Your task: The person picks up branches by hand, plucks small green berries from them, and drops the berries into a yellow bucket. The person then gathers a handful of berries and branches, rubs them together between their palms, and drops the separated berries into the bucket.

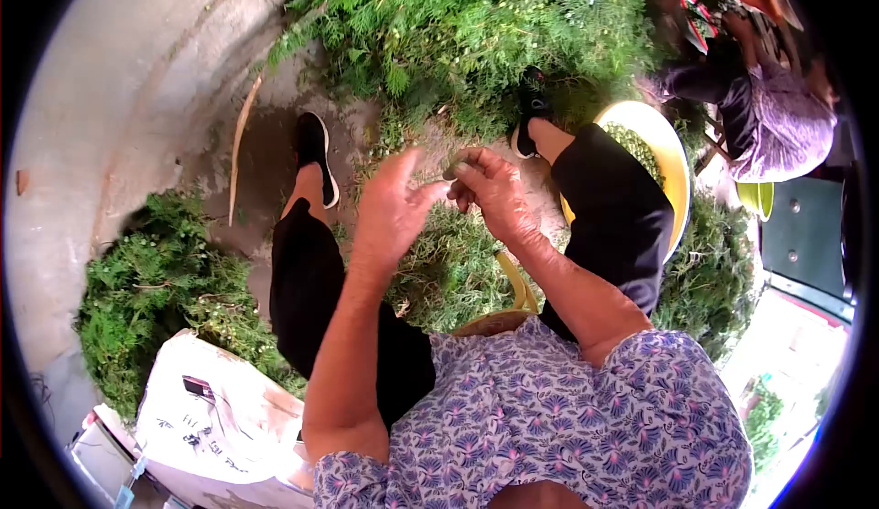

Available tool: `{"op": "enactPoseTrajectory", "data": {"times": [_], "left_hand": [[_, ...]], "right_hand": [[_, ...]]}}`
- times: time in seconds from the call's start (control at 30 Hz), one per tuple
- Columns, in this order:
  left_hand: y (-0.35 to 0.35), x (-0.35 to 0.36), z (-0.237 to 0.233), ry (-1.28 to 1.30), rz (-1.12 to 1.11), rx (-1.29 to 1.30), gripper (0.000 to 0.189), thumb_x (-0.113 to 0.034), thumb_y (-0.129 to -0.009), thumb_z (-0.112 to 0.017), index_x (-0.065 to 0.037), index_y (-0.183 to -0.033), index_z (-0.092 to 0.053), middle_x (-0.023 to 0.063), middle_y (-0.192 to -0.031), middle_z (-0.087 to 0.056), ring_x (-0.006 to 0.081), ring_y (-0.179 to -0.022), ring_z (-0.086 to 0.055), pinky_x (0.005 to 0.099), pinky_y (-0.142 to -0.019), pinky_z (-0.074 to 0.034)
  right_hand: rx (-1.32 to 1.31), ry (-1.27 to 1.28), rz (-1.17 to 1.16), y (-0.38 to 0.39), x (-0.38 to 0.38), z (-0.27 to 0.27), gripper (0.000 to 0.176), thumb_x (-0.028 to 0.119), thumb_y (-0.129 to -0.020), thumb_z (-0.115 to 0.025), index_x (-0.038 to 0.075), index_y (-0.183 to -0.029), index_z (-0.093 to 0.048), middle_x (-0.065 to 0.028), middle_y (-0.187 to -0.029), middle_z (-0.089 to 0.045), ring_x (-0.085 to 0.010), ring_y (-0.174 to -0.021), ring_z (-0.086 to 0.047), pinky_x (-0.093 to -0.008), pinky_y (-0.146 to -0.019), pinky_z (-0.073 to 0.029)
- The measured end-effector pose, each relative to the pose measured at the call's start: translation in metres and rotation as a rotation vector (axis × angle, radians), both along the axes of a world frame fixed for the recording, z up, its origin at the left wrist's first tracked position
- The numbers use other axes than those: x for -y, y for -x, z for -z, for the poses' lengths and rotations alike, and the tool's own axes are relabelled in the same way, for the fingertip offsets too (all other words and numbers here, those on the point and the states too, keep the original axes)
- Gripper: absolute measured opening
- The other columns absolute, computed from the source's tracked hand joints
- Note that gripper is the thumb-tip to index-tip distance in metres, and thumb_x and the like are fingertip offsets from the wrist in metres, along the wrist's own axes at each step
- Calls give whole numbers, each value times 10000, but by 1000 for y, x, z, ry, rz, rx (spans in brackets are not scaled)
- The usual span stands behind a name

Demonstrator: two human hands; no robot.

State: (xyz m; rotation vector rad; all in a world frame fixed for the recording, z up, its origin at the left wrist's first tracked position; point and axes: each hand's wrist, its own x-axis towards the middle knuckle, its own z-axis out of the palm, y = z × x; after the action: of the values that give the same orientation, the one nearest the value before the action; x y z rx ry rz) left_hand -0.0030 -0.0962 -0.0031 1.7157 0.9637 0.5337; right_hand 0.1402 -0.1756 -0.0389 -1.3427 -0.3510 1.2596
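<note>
My left hand (396, 205) is raised between my knees, its fingers apart and slightly blurred, with nothing visible in it. Close to its thumb, my right hand (493, 189) has its fingers curled and pressed together; whatever they hold, if anything, is too small to tell. Green leafy branches (449, 262) lie on the ground below both hands. Beyond them rises a big pile of green branches (476, 33). A yellow basin (676, 157) with small greenish pieces in it stands beside my right leg.
Another heap of branches (156, 280) lies at the left, near a white sack (220, 417) with dark writing. A long stick (241, 147) rests on the floor. At the upper right sits another person (787, 115) in a purple top, near a green bucket (756, 198).
</note>
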Motion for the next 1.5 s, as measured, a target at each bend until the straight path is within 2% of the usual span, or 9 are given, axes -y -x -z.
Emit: {"op": "enactPoseTrajectory", "data": {"times": [0.1,0.17,0.3,0.47,0.73,0.93,1.07,1.3,1.5], "left_hand": [[-9,38,-21,141,0,72,346,-100,-794,-659,39,-1087,-539,60,-825,-611,89,-707,-568,224,-641,-484],[-10,66,-21,169,-88,213,256,-57,-764,-659,52,-979,-573,131,-757,-601,176,-617,-596,275,-575,-478],[-1,110,-35,22,-115,164,107,-33,-749,-657,32,-805,-592,114,-673,-548,198,-550,-543,289,-516,-440],[9,141,-30,-242,-33,66,219,-61,-801,-616,13,-686,-445,62,-608,-495,126,-485,-443,268,-440,-374],[23,176,-71,649,-225,477,156,-160,-868,-535,-40,-768,-527,-3,-644,-485,76,-508,-432,215,-479,-348],[34,192,-34,758,-257,515,134,-161,-878,-542,-42,-821,-565,12,-687,-542,93,-541,-484,228,-503,-394],[31,196,-30,741,-205,535,136,-122,-885,-523,-13,-935,-588,37,-758,-601,113,-629,-562,243,-575,-460],[30,198,-28,619,-137,459,403,-98,-899,-455,28,-1277,-397,52,-831,-594,102,-693,-561,227,-613,-452],[33,203,-52,513,-23,316,588,-85,-869,-453,15,-1381,-184,61,-846,-587,98,-673,-552,223,-601,-450]], "right_hand": [[157,3,-103,8,24,-41,150,92,-877,-533,-20,-977,-530,-54,-681,-578,-86,-534,-530,-219,-464,-442],[182,-25,-152,12,47,-62,164,108,-901,-496,-27,-993,-512,-50,-690,-561,-98,-533,-530,-216,-463,-428],[185,-41,-179,15,92,-80,163,113,-910,-486,-24,-995,-510,-49,-693,-564,-89,-537,-534,-208,-460,-425],[197,-69,-230,20,125,-89,178,140,-898,-506,-18,-973,-539,-26,-680,-553,-77,-519,-515,-219,-452,-418],[-349,-131,-142,16,146,-99,197,180,-891,-527,1,-971,-547,-69,-716,-574,-132,-544,-537,-237,-445,-409],[-665,-272,-159,5,164,-103,163,42,-844,-531,17,-1004,-511,-95,-859,-598,-180,-693,-596,-299,-563,-479],[-693,-290,-154,14,171,-100,195,175,-868,-554,40,-1009,-549,-75,-884,-602,-163,-719,-588,-287,-584,-459],[-494,-200,-154,14,171,-84,159,180,-832,-630,42,-900,-593,-14,-714,-575,-101,-590,-529,-223,-467,-385],[362,-202,-496,22,169,-61,212,159,-839,-588,16,-993,-621,-17,-638,-571,-77,-547,-499,-240,-501,-421]]}}
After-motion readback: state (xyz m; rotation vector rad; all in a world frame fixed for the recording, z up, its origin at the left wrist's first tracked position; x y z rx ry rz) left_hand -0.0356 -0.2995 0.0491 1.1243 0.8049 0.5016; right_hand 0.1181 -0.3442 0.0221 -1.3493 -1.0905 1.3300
